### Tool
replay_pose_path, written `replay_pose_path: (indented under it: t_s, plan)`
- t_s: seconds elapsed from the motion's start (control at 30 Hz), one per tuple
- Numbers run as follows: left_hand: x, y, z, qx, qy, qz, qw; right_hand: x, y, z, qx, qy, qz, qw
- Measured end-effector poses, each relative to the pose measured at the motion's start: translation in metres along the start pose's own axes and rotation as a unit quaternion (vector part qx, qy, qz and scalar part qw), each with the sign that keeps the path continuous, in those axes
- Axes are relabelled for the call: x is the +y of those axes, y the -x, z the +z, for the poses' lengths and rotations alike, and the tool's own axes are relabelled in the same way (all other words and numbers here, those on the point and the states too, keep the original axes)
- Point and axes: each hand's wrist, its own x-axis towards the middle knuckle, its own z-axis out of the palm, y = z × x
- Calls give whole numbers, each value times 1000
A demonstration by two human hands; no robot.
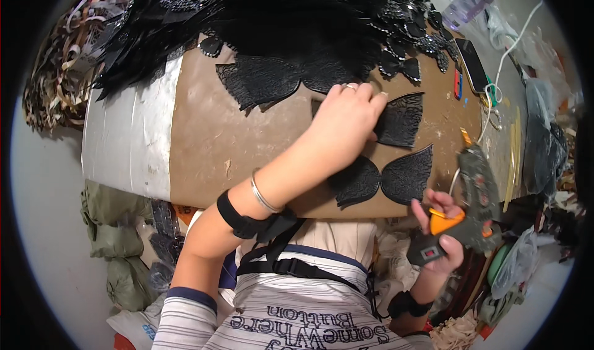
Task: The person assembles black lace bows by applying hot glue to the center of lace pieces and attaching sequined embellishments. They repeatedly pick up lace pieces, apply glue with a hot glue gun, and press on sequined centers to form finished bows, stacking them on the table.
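My left hand [346, 124] reaches over the middle of the board, its fingers curled together on a black textured piece [402, 121]. The hand covers part of that piece, and I cannot make out what is between its fingertips. Closer to me lies a similar bow-shaped black piece [406, 178], and another black embossed piece [260, 81] lies farther off. At the right, my right hand [451, 258] grips a dark glue gun [478, 180] with an orange trigger. Its orange nozzle points away from me, near the board's right side.
Black feathers [297, 16] and shiny black ornaments [411, 31] cover the far side of the brown board [247, 177]. Rightward lie a phone [472, 65], a red cutter [458, 84], a white cord [515, 47] and yellowish glue sticks [514, 158]. A purple clear bottle [468, 3] stands beyond.
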Motion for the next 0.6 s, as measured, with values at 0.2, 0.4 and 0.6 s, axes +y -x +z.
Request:
replay_pose_path:
  t_s: [0.2, 0.4, 0.6]
  plan:
    - [19, 72, -11, 35, 28, -35, 998, -50, 19, 19, 4, 197, 27, 980]
    - [32, 109, -7, -10, 52, -101, 993, -31, -15, 50, 27, 270, 121, 955]
    - [26, 104, 6, 33, 75, -113, 990, -25, -41, 54, 4, 323, 170, 931]
